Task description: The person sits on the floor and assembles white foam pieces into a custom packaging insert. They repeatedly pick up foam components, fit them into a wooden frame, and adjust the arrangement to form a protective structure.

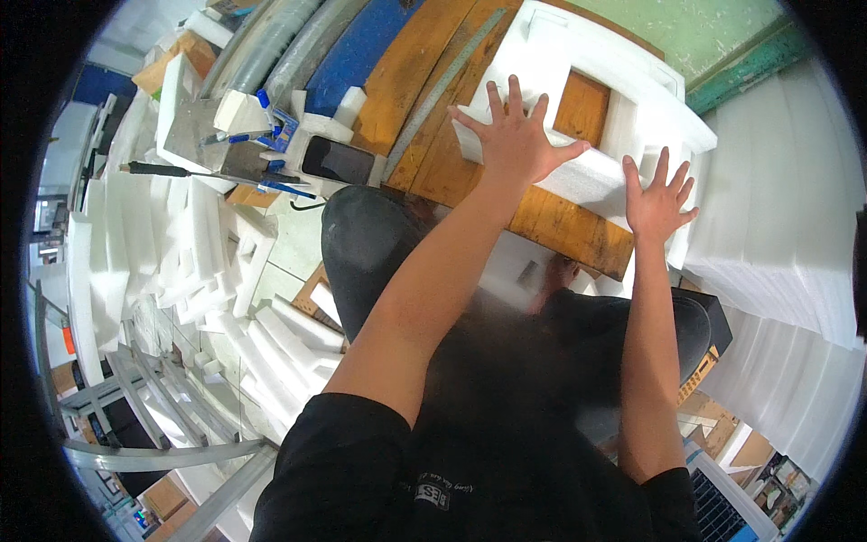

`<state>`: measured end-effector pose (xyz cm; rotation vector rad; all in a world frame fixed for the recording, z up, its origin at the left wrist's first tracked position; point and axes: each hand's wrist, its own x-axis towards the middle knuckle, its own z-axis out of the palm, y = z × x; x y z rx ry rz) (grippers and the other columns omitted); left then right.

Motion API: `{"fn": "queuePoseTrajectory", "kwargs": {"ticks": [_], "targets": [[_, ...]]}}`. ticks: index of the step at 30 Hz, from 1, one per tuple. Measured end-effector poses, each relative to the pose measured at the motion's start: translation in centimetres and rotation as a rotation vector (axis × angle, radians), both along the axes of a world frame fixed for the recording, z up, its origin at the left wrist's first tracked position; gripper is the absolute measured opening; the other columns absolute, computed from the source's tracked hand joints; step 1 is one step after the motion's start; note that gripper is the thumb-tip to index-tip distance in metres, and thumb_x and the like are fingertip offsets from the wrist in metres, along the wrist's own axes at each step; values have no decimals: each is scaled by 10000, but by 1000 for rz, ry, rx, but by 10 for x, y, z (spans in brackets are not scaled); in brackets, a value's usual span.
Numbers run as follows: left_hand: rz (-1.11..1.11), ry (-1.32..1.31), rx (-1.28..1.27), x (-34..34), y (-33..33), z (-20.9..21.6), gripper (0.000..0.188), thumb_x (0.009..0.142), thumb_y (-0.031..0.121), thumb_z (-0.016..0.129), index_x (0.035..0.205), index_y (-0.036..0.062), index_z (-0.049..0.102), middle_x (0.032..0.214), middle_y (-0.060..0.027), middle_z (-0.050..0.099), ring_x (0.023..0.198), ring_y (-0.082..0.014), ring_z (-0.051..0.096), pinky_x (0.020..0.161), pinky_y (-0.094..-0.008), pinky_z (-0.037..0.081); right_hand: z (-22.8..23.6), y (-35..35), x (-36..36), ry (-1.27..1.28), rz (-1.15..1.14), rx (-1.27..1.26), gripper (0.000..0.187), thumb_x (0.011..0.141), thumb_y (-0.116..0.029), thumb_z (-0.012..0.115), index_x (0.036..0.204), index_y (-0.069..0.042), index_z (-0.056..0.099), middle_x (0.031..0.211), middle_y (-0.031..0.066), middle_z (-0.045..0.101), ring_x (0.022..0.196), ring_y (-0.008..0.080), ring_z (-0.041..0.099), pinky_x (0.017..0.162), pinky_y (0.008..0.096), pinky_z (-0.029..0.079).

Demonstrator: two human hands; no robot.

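Observation:
Both my arms reach forward over a low wooden table (569,221). On it lies a white foam frame (587,172) with a rectangular opening, through which the wood shows. My left hand (521,140) is spread wide over the frame's near left side, with nothing in it. Farther right, my right hand (657,200) is also spread, empty, over the frame's near right corner. Whether either palm touches the foam I cannot tell. A long metal ruler (442,95) rests on the wood left of the frame.
A phone (338,160) lies at the table's left, beside a foam holder of blue-handled tools (275,135). Wrapped rolls (289,45) lie behind. Foam strips (194,239) cover the floor at left. Stacked foam sheets (777,208) stand at right, near a green wall ledge (750,68).

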<state>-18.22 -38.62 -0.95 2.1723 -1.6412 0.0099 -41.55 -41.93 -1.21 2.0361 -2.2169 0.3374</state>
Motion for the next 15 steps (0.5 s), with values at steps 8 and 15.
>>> {"fn": "queuePoseTrajectory", "kwargs": {"ticks": [8,15], "targets": [[1,-3,-3,-1,1,5,1086,719,940,521,1518,205,528,1680,-201,254,1573,-440,118,1033,-898,-65,3,1,5,-12,3,-2,929,888,-822,450,1611,-247,359,1687,204,231,1558,421,198,1170,752,97],[18,-8,81,-1,2,5,1095,712,943,533,1543,232,487,1696,-186,215,1574,-438,99,1036,-902,-30,0,0,2,1,8,-36,923,889,-814,461,1609,-245,368,1681,208,247,1553,429,212,1172,747,89]]}}
